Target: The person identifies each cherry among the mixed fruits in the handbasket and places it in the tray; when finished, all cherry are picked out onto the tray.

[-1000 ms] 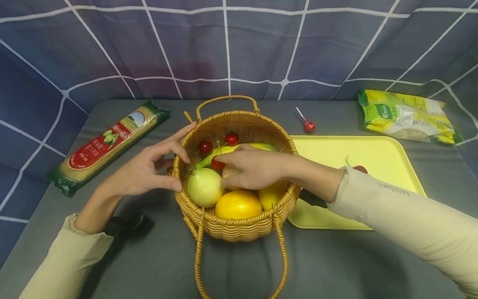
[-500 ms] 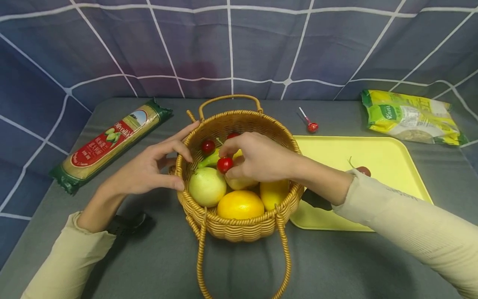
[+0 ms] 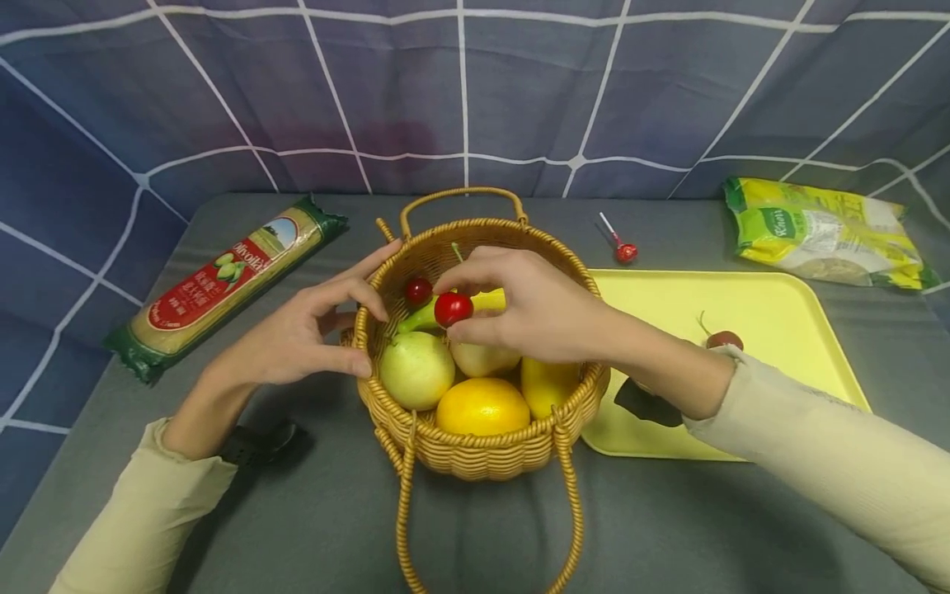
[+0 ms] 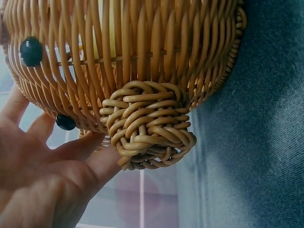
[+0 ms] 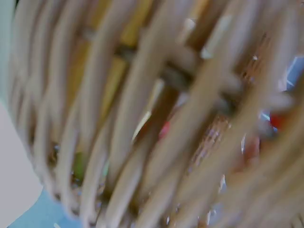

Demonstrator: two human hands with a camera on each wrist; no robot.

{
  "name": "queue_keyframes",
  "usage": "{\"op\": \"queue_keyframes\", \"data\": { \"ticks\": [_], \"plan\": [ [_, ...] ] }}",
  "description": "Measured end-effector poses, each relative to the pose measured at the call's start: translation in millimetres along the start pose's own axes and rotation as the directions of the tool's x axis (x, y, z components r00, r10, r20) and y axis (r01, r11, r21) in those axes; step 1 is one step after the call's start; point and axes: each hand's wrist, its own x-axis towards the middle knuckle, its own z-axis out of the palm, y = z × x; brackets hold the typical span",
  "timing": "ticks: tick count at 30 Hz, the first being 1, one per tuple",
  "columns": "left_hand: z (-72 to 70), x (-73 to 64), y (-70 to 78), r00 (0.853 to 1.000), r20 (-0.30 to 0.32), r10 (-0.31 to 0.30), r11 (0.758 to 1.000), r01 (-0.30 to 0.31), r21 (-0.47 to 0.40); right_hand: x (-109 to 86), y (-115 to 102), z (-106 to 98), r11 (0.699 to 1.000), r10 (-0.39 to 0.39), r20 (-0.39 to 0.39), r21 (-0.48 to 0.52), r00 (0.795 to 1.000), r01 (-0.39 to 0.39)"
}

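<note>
A wicker basket [image 3: 482,464] holds fruit and stands in the middle of the table. At its left rim is my left hand [image 3: 285,342], fingers hooked over the edge and thumb against the side; the left wrist view shows this hand [image 4: 47,175] against the weave. Over the fruit, my right hand [image 3: 534,309] pinches a red cherry [image 3: 453,310] between thumb and fingers. Inside lie another cherry [image 3: 419,291], a pale green round fruit [image 3: 417,371], a yellow lemon-like fruit [image 3: 482,407], a second yellow fruit [image 3: 547,386] and a partly hidden banana-like fruit [image 3: 421,318]. The right wrist view is mostly blurred wicker [image 5: 142,95].
To the right, partly under my forearm, is a yellow tray [image 3: 690,289] with a cherry [image 3: 725,339] on it. Behind it lie a lollipop [image 3: 626,252] and a green-yellow bag [image 3: 824,235]. A spaghetti pack [image 3: 223,285] lies at left. A tile-patterned curtain [image 3: 519,99] hangs behind.
My right hand has lifted the cherry up from among the fruit, bringing it into clearer view. My left hand keeps its place on the rim.
</note>
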Motion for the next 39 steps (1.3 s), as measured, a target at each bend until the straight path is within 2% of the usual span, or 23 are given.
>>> {"op": "queue_keyframes", "data": {
  "ticks": [6,10,13,16,18,20,23,24,27,29,31,35,39],
  "plan": [
    [-0.6,-0.3,-0.9,1.0,0.004,0.007,1.0,-0.007,-0.01,-21.5,-3.0,-14.8,0.995,-0.063,-0.107,0.066,0.992,0.07],
    [-0.7,-0.4,-1.4,1.0,0.0,0.011,1.0,-0.011,-0.016,-38.5,-1.8,-29.0,0.997,-0.08,-0.149,0.01,0.986,0.082],
    [0.2,0.0,-1.2,1.0,-0.007,0.012,1.0,-0.012,-0.023,-54.6,1.1,-41.1,0.999,-0.039,-0.178,-0.041,0.983,0.032],
    [1.1,0.7,-0.9,1.0,-0.01,0.008,1.0,-0.009,-0.024,-73.7,1.6,-51.3,0.994,0.101,-0.189,-0.011,0.977,-0.105],
    [1.3,1.1,-0.6,1.0,-0.01,0.008,1.0,-0.008,-0.023,-86.1,0.4,-56.1,0.971,0.238,-0.175,0.049,0.955,-0.233],
    [1.6,1.1,-0.5,1.0,-0.007,0.008,1.0,-0.008,-0.023,-98.0,3.0,-59.6,0.941,0.334,-0.172,0.107,0.927,-0.32],
    [1.9,1.2,-0.3,1.0,-0.006,0.008,1.0,-0.008,-0.027,-115.6,13.7,-64.0,0.897,0.428,-0.159,0.198,0.89,-0.396],
    [2.0,1.1,-0.2,1.0,-0.006,0.007,1.0,-0.007,-0.026,-121.5,19.5,-64.9,0.893,0.432,-0.16,0.216,0.888,-0.395],
    [2.4,1.1,0.0,1.0,-0.005,0.005,1.0,-0.005,-0.025,-140.2,39.4,-66.5,0.911,0.406,-0.21,0.169,0.889,-0.376],
    [2.5,0.9,0.1,1.0,-0.004,0.004,1.0,-0.004,-0.024,-153.0,53.8,-66.6,0.928,0.373,-0.255,0.096,0.892,-0.36],
    [2.5,0.6,0.2,1.0,-0.005,0.004,1.0,-0.004,-0.022,-168.0,67.5,-66.9,0.923,0.37,-0.301,0.008,0.879,-0.385],
    [2.1,0.9,0.4,1.0,-0.004,0.003,1.0,-0.003,-0.025,-201.8,93.3,-70.8,0.872,0.449,-0.325,-0.044,0.832,-0.487],
    [1.5,1.1,0.4,1.0,-0.007,0.001,1.0,-0.001,-0.021,-230.5,117.3,-74.5,0.816,0.532,-0.309,-0.063,0.788,-0.575]
  ]
}}
